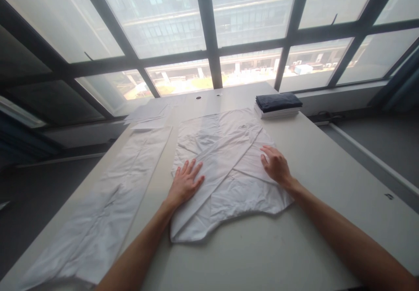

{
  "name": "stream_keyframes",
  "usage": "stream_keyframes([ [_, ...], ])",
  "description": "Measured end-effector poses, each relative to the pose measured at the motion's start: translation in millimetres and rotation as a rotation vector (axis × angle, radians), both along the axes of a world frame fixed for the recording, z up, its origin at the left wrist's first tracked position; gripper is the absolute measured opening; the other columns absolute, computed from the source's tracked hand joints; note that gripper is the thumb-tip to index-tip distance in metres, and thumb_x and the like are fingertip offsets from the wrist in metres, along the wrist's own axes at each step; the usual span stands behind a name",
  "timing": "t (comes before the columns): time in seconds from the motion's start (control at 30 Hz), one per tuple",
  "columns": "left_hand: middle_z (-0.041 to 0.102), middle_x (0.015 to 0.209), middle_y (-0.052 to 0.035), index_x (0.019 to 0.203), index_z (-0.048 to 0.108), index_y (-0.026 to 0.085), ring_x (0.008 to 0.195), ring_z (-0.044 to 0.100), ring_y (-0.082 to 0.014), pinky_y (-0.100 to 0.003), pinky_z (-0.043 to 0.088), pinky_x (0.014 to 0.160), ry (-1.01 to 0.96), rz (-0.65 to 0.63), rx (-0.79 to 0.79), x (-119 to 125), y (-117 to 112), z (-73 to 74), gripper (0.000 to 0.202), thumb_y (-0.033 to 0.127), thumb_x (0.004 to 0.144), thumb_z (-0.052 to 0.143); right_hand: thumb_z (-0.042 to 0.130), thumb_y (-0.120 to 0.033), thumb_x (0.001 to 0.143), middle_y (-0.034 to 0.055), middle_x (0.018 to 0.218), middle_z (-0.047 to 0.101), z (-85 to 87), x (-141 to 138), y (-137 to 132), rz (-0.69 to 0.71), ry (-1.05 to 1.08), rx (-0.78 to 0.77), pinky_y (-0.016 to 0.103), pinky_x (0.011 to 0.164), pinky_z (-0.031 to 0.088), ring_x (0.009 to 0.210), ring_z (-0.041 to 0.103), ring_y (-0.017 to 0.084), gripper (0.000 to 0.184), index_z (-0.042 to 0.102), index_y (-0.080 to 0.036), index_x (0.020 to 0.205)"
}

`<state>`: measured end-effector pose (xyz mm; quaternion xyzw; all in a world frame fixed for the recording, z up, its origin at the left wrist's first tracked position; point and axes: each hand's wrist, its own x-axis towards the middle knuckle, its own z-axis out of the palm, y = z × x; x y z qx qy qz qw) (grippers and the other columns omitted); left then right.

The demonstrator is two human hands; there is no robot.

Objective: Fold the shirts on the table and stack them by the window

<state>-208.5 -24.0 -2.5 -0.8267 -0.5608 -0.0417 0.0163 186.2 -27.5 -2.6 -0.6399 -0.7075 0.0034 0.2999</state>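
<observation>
Centrally in the head view, a white garment (225,164) is seen lying flat on a pale table (327,160); it is partly folded, with panels laid diagonally across one another and creases running from its 7 o'clock corner towards its 1 o'clock corner; its near hem is seen as an uneven curve at 6 o'clock.

The left hand (185,184) is laid palm down at about 8 o'clock on the garment; its fingers are spread apart and pointed towards 1 o'clock; the heel of the palm is placed at the cloth's left edge; nothing is pinched. The right hand (276,165) is laid palm down at about 4 o'clock on the garment, near its right edge; its fingers are held close together, slightly bent and pointed towards 10 o'clock; no cloth is gripped by it. Both forearms are seen reaching in from 6 o'clock.

A second white cloth (124,182) is spread long at 9 o'clock of the garment, just beside it without touching, along the table's left edge. A stack of folded clothes (278,104), dark on top and white beneath, is set at 1 o'clock, just beyond the garment's far corner. Two small round holes (198,97) are seen in the tabletop at 12 o'clock; behind them a large window with dark frames (209,29) is seen.
</observation>
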Motion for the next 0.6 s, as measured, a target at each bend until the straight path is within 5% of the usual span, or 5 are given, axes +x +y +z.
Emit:
stream_keyframes([
  [0.17,0.024,0.166,-0.0074,0.157,0.036,0.029,0.153,0.018,-0.0349,-0.061,0.024,0.118,-0.010,-0.028,0.026,-1,-2,4.7,0.059,0.054,0.104,0.034,0.037,-0.028,0.098,0.0139,0.139,0.061,11.6,-13,-12,0.002,0.034,0.013,0.042,0.112,0.040,0.129,0.053,0.028,0.043,0.063,-0.016,0.131],
  [0.33,0.017,0.169,-0.0058,0.160,0.030,0.028,0.156,0.009,-0.0300,-0.056,0.016,0.123,-0.028,-0.135,0.143,-5,-8,15.1,0.059,0.052,0.106,0.031,0.037,-0.041,0.102,0.0195,0.154,0.045,-2.2,-36,-28,0.072,-0.117,-0.191,0.050,0.118,0.029,0.145,0.036,0.034,0.052,0.054,-0.013,0.143],
  [0.47,0.022,0.167,-0.0081,0.157,0.035,0.030,0.154,0.015,-0.0341,-0.060,0.023,0.119,0.014,-0.126,0.031,-12,-6,5.5,0.059,0.055,0.104,0.034,0.040,-0.048,0.101,0.0224,0.162,0.031,-15.3,-45,-34,0.103,-0.199,-0.297,0.058,0.120,0.020,0.152,0.021,0.039,0.062,0.044,-0.013,0.152],
  [0.6,0.022,0.167,-0.0080,0.158,0.034,0.032,0.154,0.016,-0.0351,-0.059,0.023,0.119,0.041,-0.106,0.003,-15,-3,-4.8,0.060,0.057,0.103,0.035,0.034,-0.049,0.103,0.0242,0.161,0.030,-10.9,-46,-33,0.094,-0.164,-0.296,0.057,0.119,0.022,0.152,0.022,0.038,0.061,0.044,-0.013,0.152],
])
